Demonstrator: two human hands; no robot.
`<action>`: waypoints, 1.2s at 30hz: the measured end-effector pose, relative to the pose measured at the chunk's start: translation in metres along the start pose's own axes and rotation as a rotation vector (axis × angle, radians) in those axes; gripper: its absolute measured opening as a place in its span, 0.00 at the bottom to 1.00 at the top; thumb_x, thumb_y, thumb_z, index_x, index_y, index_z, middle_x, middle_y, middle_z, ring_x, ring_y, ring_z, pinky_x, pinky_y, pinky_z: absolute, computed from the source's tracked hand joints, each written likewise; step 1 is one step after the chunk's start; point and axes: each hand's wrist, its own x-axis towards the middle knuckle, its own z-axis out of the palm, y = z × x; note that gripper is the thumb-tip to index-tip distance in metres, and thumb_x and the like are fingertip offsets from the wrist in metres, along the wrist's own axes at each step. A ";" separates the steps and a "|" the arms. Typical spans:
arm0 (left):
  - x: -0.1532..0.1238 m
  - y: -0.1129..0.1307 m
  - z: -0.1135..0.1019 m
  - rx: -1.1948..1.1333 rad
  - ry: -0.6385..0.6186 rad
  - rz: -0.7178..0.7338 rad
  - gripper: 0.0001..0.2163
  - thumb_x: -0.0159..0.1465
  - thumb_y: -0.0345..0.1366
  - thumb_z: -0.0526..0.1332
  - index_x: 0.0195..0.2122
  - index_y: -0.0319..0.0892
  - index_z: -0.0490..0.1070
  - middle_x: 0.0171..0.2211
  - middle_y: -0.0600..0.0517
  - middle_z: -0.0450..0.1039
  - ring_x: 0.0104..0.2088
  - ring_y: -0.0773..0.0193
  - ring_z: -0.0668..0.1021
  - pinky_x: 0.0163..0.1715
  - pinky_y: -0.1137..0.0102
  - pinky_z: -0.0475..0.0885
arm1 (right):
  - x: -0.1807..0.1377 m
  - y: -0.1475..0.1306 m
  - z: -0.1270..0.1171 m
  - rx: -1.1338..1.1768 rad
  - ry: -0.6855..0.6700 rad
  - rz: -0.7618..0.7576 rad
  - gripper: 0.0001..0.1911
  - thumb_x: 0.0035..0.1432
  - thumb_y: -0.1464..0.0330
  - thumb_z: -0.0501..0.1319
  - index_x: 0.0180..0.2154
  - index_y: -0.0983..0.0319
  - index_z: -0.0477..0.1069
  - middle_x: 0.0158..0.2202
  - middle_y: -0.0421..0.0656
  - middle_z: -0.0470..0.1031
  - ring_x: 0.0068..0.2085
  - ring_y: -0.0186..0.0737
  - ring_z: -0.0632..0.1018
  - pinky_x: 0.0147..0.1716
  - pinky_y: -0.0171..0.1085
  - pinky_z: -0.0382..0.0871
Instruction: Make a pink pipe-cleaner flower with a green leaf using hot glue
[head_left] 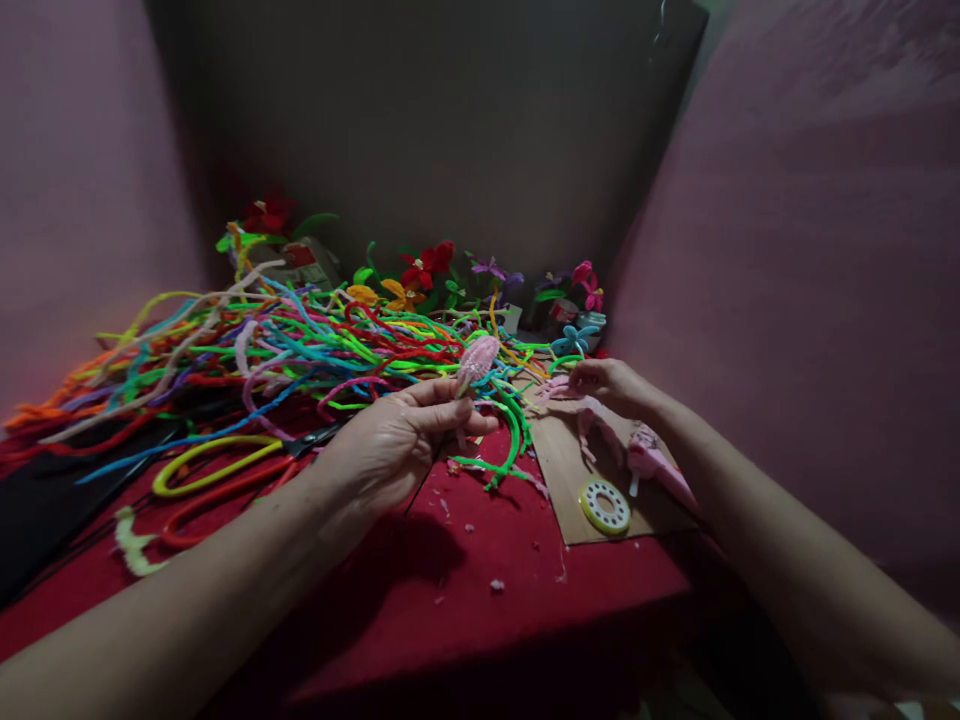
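My left hand (397, 440) is closed on the stem of a small pink pipe-cleaner bud (477, 358), held upright above the red cloth (480, 560). My right hand (611, 385) reaches over the far end of a brown cardboard sheet (570, 480), its fingers curled on pale pink pipe-cleaner pieces (559, 390). A pink glue gun (656, 462) lies on the cardboard just below my right wrist. A large heap of coloured pipe cleaners (285, 345) spreads behind my left hand.
A yellow-green tape roll (605, 506) lies on the cardboard. Scissors with yellow and red loop handles (217, 470) rest left of my left hand. Finished pipe-cleaner flowers (427, 268) stand along the dark back wall. Pink walls close in both sides. Fluff scraps dot the cloth.
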 end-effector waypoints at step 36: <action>-0.006 -0.005 0.003 0.042 -0.116 -0.059 0.05 0.53 0.24 0.64 0.31 0.37 0.72 0.26 0.50 0.76 0.16 0.77 0.70 0.11 0.83 0.60 | -0.030 -0.127 0.027 1.187 -0.261 0.135 0.11 0.39 0.73 0.68 0.25 0.64 0.67 0.13 0.31 0.63 0.12 0.20 0.56 0.11 0.25 0.42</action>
